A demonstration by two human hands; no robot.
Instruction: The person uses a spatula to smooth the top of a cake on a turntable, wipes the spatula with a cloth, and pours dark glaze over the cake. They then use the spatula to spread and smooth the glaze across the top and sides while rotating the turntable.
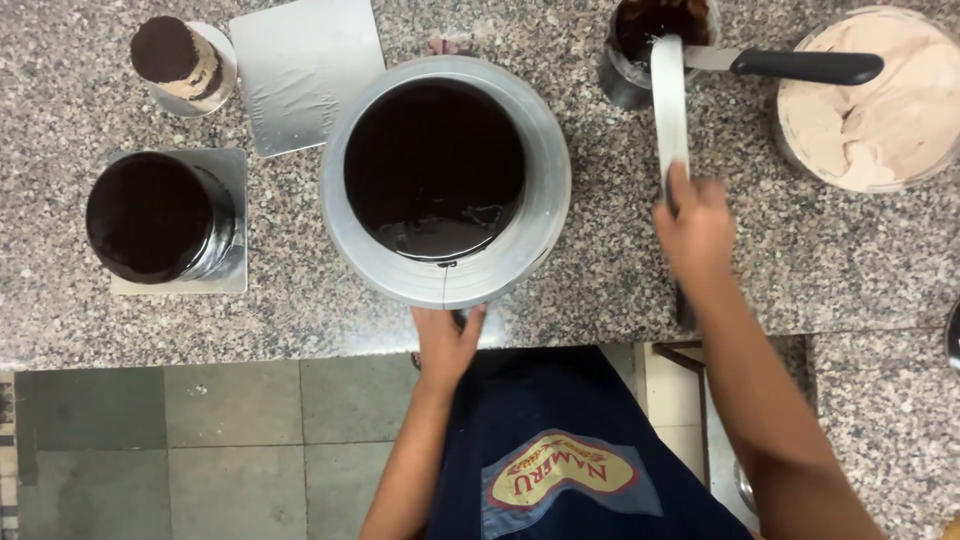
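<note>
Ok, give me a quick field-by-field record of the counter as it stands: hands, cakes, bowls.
left hand: at near rim of turntable, under the big cake
right hand: grips a long flat scraper, tip at the dark cup
big cake: dark glaze, centred on turntable
small cake: glazed, on square board, left
tiny cake: far left, sides partly bare
spare board: silver
dark cup: knife across it
bowl: pale brown cream, right

The left hand (447, 345) sits near the middle, palm down, fingers spread and reaching far, forearm running straight back near. The right hand (695, 228) is farther and to the right, fingers curled closed, slightly blurred, forearm angling near-right.
</note>
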